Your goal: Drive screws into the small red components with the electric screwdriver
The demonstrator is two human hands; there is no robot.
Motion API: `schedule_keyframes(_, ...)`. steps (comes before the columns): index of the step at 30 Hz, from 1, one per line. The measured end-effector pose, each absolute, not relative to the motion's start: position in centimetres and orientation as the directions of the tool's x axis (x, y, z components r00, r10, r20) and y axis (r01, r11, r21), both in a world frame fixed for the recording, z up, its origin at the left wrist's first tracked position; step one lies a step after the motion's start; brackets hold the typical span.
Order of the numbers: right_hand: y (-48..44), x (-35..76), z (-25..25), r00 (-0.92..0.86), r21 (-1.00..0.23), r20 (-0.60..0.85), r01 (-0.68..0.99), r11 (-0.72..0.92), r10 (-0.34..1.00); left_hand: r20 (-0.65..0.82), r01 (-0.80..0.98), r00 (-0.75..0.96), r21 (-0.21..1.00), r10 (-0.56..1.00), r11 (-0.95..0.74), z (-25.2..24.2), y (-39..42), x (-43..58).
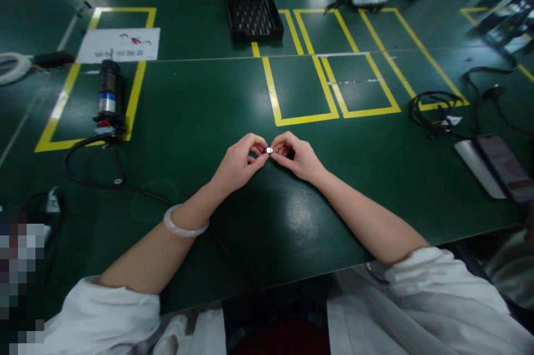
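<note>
My left hand [240,163] and my right hand [297,156] meet above the middle of the dark green table [200,116]. Both pinch a tiny bright metal part [269,149] between thumb and fingertips. The part is too small to name. A pale bangle [182,223] circles my left wrist. White sleeves cover both upper arms.
A black tray [251,10] lies at the far edge, with another person's hands behind it. A cylindrical tool [109,96] with a black cable rests left inside yellow tape marks. A paper sheet [119,44] is beyond it. Coiled cables [434,110] and a phone [503,166] lie right.
</note>
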State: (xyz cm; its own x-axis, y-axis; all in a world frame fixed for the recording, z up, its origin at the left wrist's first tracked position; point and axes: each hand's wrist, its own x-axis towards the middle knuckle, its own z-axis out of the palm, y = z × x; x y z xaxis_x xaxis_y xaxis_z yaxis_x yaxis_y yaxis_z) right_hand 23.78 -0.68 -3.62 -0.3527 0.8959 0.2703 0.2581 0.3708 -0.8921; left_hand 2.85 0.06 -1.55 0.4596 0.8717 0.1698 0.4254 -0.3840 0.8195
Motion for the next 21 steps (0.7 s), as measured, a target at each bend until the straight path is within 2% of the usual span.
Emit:
schedule_keyframes(4,-0.6,23.8,-3.6,-0.351,-0.905,0.249,0.247,0.346,0.903,0.178,0.433,0.475,0.805,0.862,-0.405,-1.5,0.1,2.8)
schedule_keyframes(17,-0.4,23.8,-3.9,-0.332,-0.908,0.244,0.251,0.335,0.911,0.085,0.445,0.471,0.837,0.878,-0.319,-1.5,0.4,2.6)
schedule_keyframes(21,-0.5,23.9,-3.8,-0.331,-0.913,0.230,0.251,0.321,0.915,0.068,0.548,0.457,0.764,0.887,-0.342,-0.6,2.3,0.6)
